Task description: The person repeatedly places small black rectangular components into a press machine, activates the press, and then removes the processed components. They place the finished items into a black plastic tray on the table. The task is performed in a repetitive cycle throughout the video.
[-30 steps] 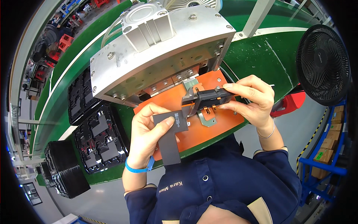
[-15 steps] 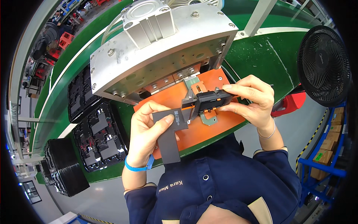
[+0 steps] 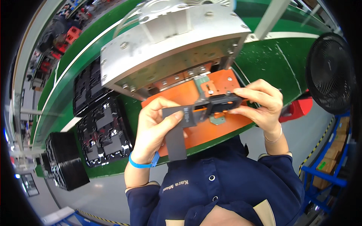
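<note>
My left hand [image 3: 152,122] pinches a flat, dark grey L-shaped piece [image 3: 175,141] between thumb and fingers. One leg of the piece hangs toward me; the other reaches right, its end meeting a black block with orange parts [image 3: 222,101]. My right hand [image 3: 266,103] grips that block at its right end, thumb below and fingers above. Whether the piece sits inside the block or only touches it, I cannot tell. Both are over an orange base plate [image 3: 175,94] carrying a small orange-and-green fixture [image 3: 217,120]. Blur softens the details.
A large silver metal press [image 3: 173,47] stands behind the plate on the green bench [image 3: 267,64]. At left are black trays holding grey pieces [image 3: 105,133] and a stack of black trays [image 3: 68,160]. A black fan [image 3: 330,73] and a red stool [image 3: 298,109] are at right.
The whole scene has shifted rightward in the picture as the view turned. Both hands keep their grips, and the grey piece and the block stay end to end.
</note>
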The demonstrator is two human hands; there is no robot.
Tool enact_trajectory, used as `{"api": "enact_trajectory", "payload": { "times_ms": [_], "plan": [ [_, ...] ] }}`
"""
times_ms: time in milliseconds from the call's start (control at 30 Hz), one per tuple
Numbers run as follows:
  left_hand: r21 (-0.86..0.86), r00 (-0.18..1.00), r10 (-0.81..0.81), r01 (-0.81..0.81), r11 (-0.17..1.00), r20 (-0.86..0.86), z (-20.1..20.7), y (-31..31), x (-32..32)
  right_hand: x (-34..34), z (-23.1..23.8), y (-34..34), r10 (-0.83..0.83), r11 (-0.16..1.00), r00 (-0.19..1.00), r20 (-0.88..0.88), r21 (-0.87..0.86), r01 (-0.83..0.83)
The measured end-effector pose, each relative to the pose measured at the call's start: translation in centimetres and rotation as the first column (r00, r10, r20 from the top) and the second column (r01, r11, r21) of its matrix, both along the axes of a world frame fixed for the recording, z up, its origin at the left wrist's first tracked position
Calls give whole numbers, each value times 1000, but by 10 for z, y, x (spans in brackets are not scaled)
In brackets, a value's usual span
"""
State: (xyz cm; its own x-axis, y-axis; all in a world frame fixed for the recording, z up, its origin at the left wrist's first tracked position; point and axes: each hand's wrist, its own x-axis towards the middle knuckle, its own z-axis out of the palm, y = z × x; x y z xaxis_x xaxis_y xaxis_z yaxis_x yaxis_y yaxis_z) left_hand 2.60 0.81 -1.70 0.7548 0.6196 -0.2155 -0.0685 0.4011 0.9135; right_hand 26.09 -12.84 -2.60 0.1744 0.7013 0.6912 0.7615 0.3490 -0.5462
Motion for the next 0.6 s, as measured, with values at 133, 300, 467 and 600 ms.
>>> {"api": "enact_trajectory", "payload": {
  "times_ms": [133, 300, 467, 600],
  "plan": [
    [161, 992, 79, -62, 985, -100, 20, -3, -26, 14, 10, -24, -48, 994, 997, -62, -99, 42],
    [994, 624, 780, -103, 19, 50, 37, 36, -117, 72, -21, -65, -313, 946, 870, -381, -204, 251],
    [920, 441, 887, 276, -280, 137, -17, 114, -222, 159, -99, -82, -524, 832, 799, -295, -378, 406],
    [893, 437, 899, 393, -219, 28, -54, 136, -245, 191, -150, -82, -575, 802, 762, -297, -390, 453]
  ]
}}
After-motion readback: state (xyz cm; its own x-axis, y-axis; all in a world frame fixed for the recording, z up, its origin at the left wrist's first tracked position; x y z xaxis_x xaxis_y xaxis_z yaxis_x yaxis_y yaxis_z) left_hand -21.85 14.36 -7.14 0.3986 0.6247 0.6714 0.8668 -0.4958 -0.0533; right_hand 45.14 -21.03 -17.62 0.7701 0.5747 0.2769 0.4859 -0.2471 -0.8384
